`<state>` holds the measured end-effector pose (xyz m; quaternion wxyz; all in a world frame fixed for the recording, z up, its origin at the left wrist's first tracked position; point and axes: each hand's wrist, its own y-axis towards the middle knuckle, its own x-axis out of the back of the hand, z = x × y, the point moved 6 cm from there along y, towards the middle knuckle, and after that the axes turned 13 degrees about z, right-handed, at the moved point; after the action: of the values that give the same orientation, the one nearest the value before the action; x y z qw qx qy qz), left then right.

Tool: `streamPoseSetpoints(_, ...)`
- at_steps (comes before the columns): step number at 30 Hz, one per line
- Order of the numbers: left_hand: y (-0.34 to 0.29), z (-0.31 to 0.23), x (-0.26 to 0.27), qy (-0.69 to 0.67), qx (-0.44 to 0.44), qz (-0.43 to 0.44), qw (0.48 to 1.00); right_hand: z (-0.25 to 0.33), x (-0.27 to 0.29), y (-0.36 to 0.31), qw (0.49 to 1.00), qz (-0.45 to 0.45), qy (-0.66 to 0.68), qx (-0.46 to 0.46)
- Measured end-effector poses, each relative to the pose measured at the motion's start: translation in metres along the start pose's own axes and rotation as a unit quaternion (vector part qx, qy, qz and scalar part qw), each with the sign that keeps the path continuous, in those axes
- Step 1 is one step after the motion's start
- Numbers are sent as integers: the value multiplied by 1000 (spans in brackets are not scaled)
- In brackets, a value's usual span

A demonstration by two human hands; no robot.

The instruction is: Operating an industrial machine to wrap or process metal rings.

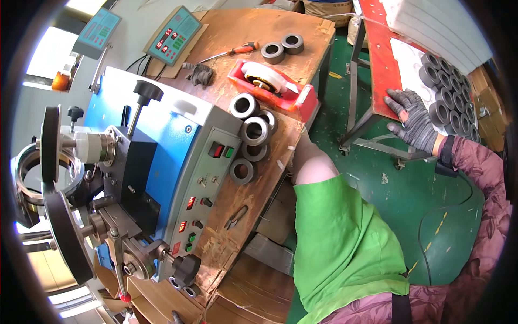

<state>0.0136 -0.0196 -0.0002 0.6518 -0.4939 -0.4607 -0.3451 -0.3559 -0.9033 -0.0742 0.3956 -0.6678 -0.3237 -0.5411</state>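
Note:
My right hand (414,123), in a dark grey knit glove with a bare patch near the thumb, reaches the edge of a red-topped table (384,65). Its fingers are spread, with nothing visible in them. Just beyond it, several dark grey rings (444,98) stand in close rows on a white sheet (406,56). A dark band circles the wrist, with a cable hanging from it. My left hand does not show.
A blue machine (181,156) with rollers stands left on a wooden bench (237,216). The bench also holds stacked rings (255,131), a red tape dispenser (307,102), a screwdriver (237,50), pliers (236,217) and a digital control box (174,35). A green apron (345,232) covers my lap.

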Motion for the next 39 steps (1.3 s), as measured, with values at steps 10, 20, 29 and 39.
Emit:
streamPoseSetpoints(10, 18, 28, 5, 115, -140, -112, 977, -4, 17, -5, 1000, -23, -7, -3)
streamPoseSetpoints(20, 19, 31, 5, 69, -4, 2, 998, -7, 16, -6, 999, -29, -10, -8)
streamPoseSetpoints(29, 29, 54, 2, 41, 54, 59, 996, -3, 10, -3, 1000, -25, -4, 0)
streamPoseSetpoints(39, -30, -22, 23, 69, 20, 14, 997, -1, 11, -1, 1000, -13, 3, -5)
